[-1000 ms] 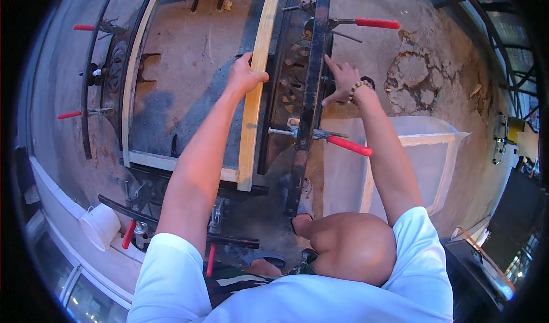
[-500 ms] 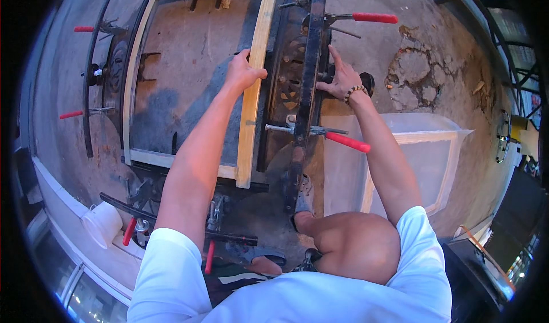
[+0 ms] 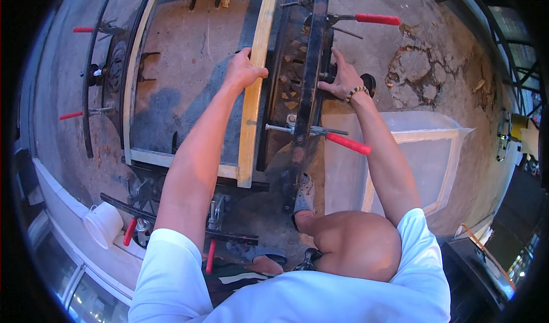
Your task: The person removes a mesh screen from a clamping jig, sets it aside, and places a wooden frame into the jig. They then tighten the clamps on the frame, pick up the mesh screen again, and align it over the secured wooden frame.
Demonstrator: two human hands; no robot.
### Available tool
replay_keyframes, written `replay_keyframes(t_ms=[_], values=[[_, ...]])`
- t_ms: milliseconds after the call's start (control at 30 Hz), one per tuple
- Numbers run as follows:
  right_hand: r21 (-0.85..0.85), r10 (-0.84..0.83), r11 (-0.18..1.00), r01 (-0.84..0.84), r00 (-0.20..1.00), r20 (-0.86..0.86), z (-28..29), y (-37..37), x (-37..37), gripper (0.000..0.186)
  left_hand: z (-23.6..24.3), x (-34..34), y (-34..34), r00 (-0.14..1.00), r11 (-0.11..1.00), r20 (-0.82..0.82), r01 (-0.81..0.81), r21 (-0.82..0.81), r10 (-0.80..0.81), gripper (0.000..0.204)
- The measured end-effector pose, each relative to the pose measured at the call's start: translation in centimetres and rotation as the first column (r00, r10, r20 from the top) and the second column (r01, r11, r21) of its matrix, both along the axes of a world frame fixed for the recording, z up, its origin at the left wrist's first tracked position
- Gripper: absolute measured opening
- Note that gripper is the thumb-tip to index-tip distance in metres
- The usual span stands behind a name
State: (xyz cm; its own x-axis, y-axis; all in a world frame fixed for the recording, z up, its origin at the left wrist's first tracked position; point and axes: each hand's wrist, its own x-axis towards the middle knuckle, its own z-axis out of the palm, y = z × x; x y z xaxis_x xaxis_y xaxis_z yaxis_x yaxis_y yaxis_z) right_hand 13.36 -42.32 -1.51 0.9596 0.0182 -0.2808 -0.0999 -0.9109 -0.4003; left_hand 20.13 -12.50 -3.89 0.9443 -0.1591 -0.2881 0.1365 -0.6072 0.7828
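Note:
My left hand [image 3: 245,71] is closed on the right rail of a pale wooden frame [image 3: 249,125], thumb over the top and fingers on its inner side. My right hand [image 3: 343,81], with a beaded bracelet on the wrist, is at the outer side of a long black metal bar [image 3: 314,54]. Its fingers are spread, and the thumb tip meets the bar. Right beside that hand is a round black knob [image 3: 369,85]. Between bar and frame lies a dark slotted metal plate [image 3: 290,74]. Red-handled toggle clamps [image 3: 347,143] are mounted on the bar.
More red-handled clamps [image 3: 130,231] stand on black bars at the left and near sides. A second frame covered in white mesh [image 3: 423,157] lies at right. A white bucket [image 3: 103,224] stands at lower left. Cracked concrete floor [image 3: 414,77] shows at upper right.
The far part of the black bar, with its red clamp handle, has shifted very slightly right, and my right hand with it. My left hand keeps its hold on the wooden rail.

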Motion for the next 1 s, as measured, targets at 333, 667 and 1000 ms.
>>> replay_keyframes(t_ms=[333, 667, 1000], values=[[0.010, -0.007, 1.000, 0.007, 0.998, -0.060, 0.6, 0.2, 0.6, 0.117, 0.0, 0.9, 0.9, 0.995, 0.991, -0.094, 0.013, -0.133, -0.025, 0.072], [0.048, -0.031, 0.998, 0.035, 0.996, -0.082, 0.8, 0.2, 0.5, 0.116, -1.1, 0.7, 0.8, 0.997, 0.989, -0.076, 0.001, -0.146, -0.012, 0.068], [0.006, 0.025, 1.000, -0.025, 1.000, -0.004, -0.2, -0.4, 0.6, 0.116, -2.1, 0.4, 0.9, 0.998, 0.978, -0.064, -0.007, -0.209, -0.007, 0.074]])
